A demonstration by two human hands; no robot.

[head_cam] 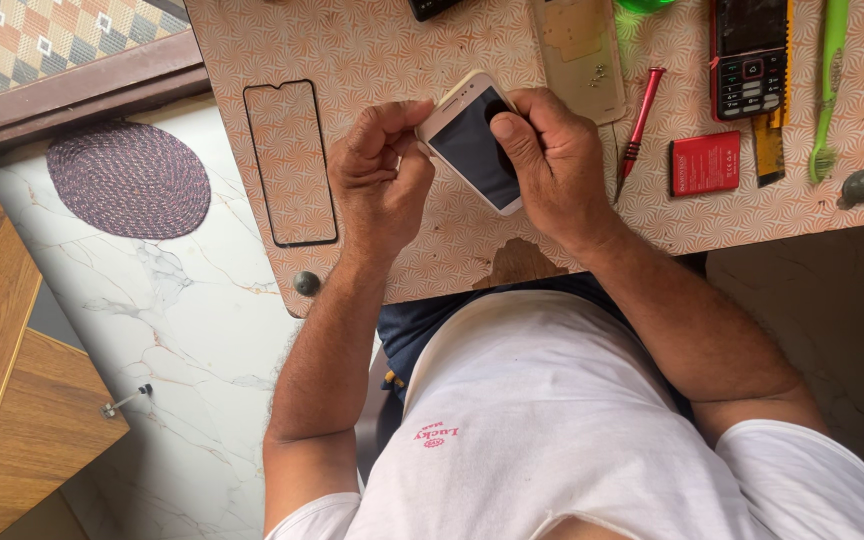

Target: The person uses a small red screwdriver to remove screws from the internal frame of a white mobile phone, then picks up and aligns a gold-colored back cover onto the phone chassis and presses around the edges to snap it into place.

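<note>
White shirt fabric (pixel 572 420) fills the foreground, and both forearms reach from it to the patterned tabletop (pixel 372 40). Between the hands, just above the tabletop's near edge, is a smartphone (pixel 467 150) with a pale frame and a dark screen, tilted on a diagonal. The left hand (pixel 380 170) is curled, its fingertips pinching the phone's upper left corner. The right hand (pixel 552 165) wraps the phone's right side, thumb pressed flat on the glass near the top.

I judge the phone light and stiff, with a slick, breakable glass face; the frame edges and corners give the safest hold.

On the tabletop, a black-rimmed screen protector (pixel 290 163) lies left of the hands. To the right lie a red screwdriver (pixel 637 125), a red battery (pixel 704 163), a keypad phone (pixel 749 55) and a green toothbrush (pixel 828 90). A translucent back cover (pixel 580 55) lies above the hands.

The phone's right edge and back are hidden under the right hand, and what looks like a dark patch under the thumb may only be shadow. The tabletop's far items are cut off by the frame.
</note>
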